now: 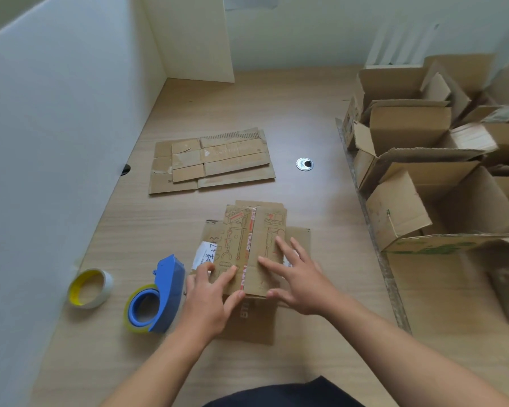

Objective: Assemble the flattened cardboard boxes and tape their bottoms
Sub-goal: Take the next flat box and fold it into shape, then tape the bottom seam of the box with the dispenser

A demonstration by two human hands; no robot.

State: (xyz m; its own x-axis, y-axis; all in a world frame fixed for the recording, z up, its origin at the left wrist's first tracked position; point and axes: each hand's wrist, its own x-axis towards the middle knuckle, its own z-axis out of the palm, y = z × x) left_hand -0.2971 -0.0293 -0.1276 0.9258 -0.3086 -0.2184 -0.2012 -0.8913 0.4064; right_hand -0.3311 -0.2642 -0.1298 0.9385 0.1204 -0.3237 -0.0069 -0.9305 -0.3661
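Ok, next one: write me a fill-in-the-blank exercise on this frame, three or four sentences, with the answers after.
1. The tape dispenser lying beside the left hand is ____ in colour.
2. The loose tape roll has a ____ inner core.
3. The open assembled boxes stand on the person's ____ side.
4. The flattened cardboard lies ____ from the person than the printed box that the right hand presses on.

Answers: blue; yellow; right; farther.

Pale wood-grain desk (306, 113) with white partition panels (56, 113) and a round metal grommet (304, 164).
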